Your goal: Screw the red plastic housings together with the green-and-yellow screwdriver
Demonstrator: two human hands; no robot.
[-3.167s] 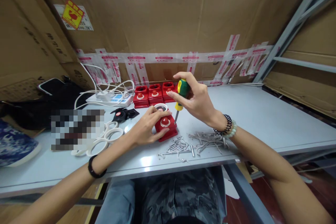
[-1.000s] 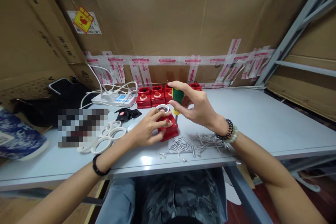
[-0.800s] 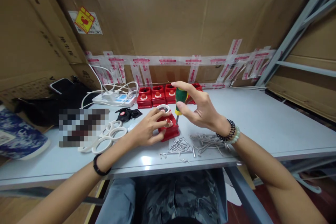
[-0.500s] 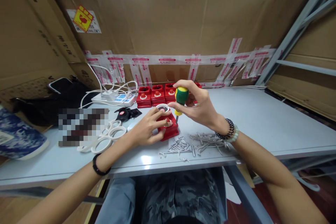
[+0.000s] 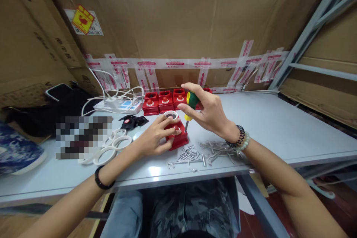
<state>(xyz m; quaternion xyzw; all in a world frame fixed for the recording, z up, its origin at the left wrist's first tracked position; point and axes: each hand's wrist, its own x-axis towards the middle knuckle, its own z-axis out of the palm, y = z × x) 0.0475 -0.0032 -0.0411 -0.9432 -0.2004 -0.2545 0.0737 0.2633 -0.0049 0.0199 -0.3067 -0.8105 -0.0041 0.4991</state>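
My left hand (image 5: 154,137) presses down on a red box with a round red button (image 5: 178,138) on the grey table (image 5: 279,126). A white ring sits at the box's far end under my fingertips. My right hand (image 5: 210,113) grips a green and yellow screwdriver (image 5: 191,103) held upright, its tip down at the box's right side. A loose heap of screws (image 5: 206,152) lies just in front of the box.
A row of finished red boxes (image 5: 164,102) lines the back edge. White plastic rings (image 5: 111,147) and a black part (image 5: 132,121) lie left. A white power strip with cables (image 5: 117,105) sits further back. Cardboard walls the table; a metal shelf frame (image 5: 309,29) stands right.
My right hand's fingers have shifted around the screwdriver handle, turning it in place on the box. My left hand has stayed on the red box.
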